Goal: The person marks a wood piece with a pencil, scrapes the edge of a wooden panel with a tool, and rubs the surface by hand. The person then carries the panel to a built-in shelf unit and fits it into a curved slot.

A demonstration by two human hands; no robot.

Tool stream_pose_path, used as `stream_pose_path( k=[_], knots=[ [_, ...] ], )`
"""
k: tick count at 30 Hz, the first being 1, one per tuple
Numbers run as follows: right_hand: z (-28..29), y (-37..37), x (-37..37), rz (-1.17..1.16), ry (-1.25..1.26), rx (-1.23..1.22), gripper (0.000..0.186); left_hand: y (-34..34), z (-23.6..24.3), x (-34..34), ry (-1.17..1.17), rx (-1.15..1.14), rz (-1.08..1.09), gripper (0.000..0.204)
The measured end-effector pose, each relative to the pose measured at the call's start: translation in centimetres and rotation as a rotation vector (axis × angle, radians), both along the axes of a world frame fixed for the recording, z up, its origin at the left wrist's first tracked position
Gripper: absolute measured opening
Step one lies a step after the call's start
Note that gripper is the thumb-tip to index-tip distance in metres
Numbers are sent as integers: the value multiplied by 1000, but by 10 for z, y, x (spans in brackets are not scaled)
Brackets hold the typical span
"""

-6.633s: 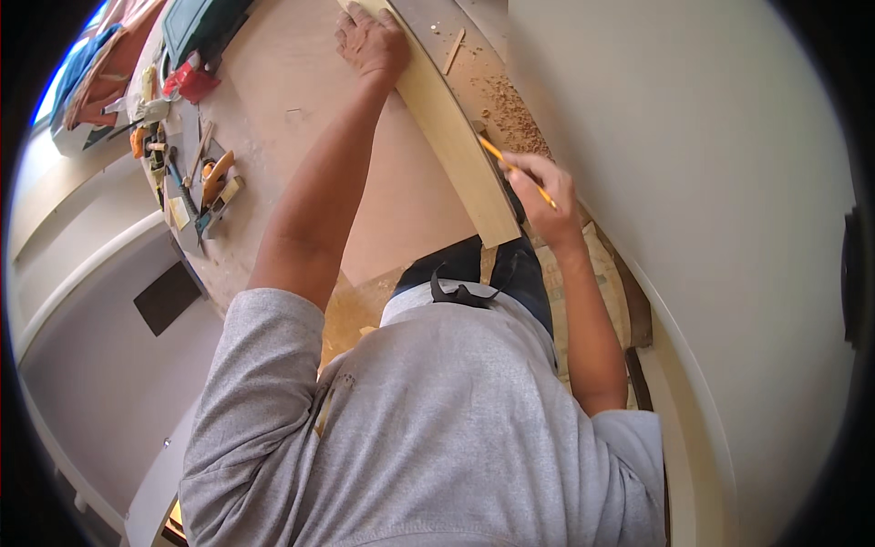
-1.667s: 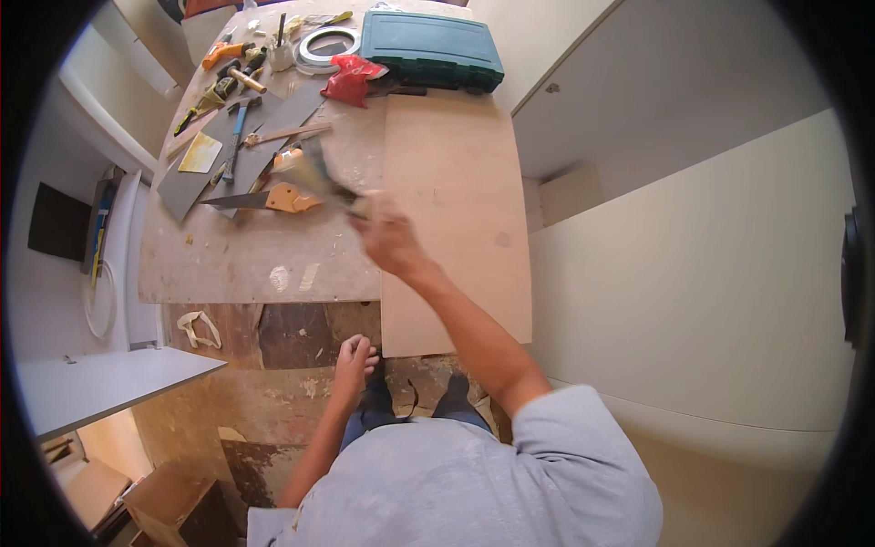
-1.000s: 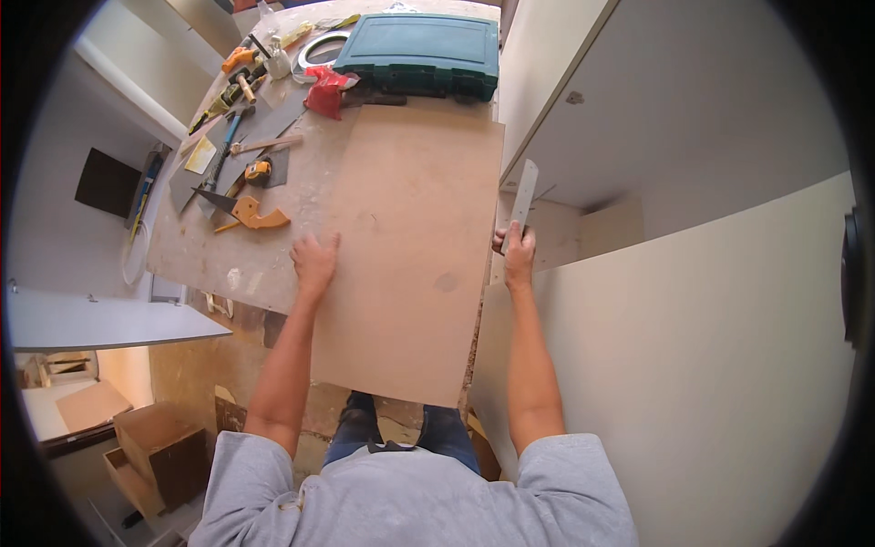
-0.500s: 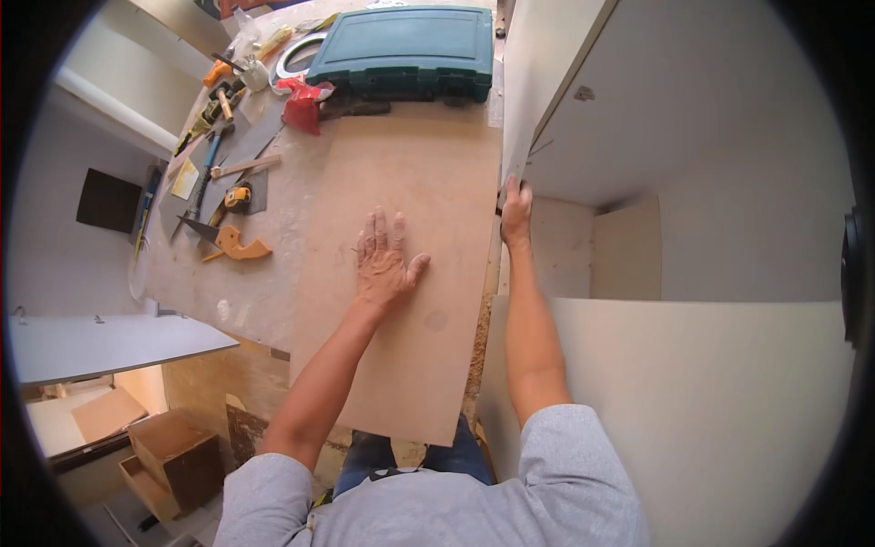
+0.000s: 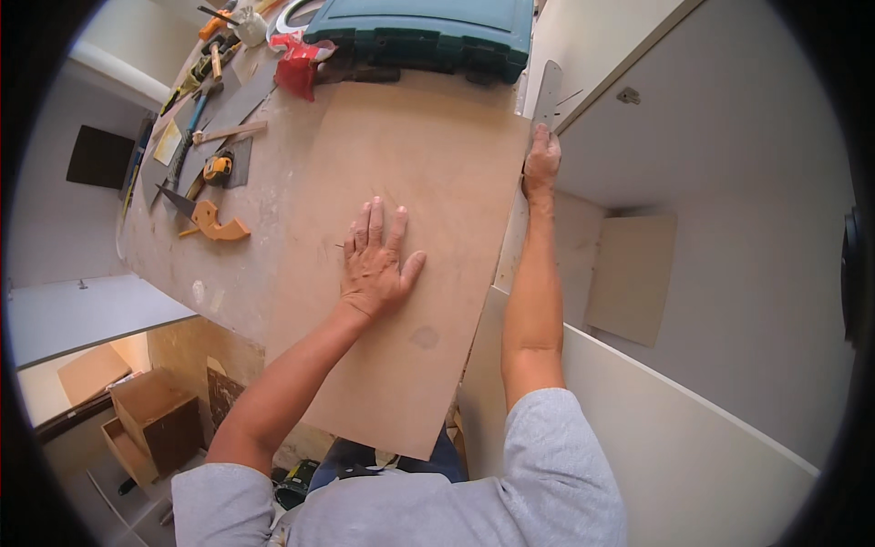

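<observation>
A rectangular tan wood panel [image 5: 410, 164] lies flat along the workbench, its near end reaching to my waist. My left hand [image 5: 374, 264] rests on its middle, palm down with fingers spread. At the panel's right edge, my right hand [image 5: 543, 162] is closed on a long, flat, pale bar [image 5: 546, 91] with a rounded far end and small dark spots. The bar runs along that edge, and its exact kind is unclear. My palm hides part of it.
A teal tool case [image 5: 419, 36] and a red packet [image 5: 303, 66] lie beyond the panel. Left on the workbench [image 5: 246, 283] are a wooden-handled saw [image 5: 214, 221], a tape measure [image 5: 219, 168] and a hammer [image 5: 199, 105]. White cabinet panels [image 5: 656, 419] stand at the right.
My right hand has slid farther along the panel's right edge, and the pale bar's rounded end now shows. My left hand stays flat on the panel. The whole view has shifted somewhat.
</observation>
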State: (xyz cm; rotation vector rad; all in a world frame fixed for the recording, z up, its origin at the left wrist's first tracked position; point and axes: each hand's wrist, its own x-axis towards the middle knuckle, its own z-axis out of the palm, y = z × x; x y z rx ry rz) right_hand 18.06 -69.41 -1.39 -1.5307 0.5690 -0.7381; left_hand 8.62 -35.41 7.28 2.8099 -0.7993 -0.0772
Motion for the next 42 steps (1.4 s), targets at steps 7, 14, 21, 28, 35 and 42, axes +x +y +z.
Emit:
stream_pose_path(
  k=[7,14,21,28,35,42],
  knots=[
    [9,4,-3,-35,70,-111,51,0,-1,0,-5,-2,-1,78],
    [8,24,-39,37,88,-47,53,2,-6,1,-23,12,-7,78],
    [18,61,-93,64,43,-54,48,1,-6,-4,-13,-23,4,76],
    [34,104,-158,131,150,-28,41,6,-8,-3,-71,-64,5,75],
    [42,166,-251,70,214,-92,36,4,-11,-3,-136,-90,13,74],
    [10,219,-332,-64,17,77,36,2,-10,-4,-104,-113,34,73]
  ],
)
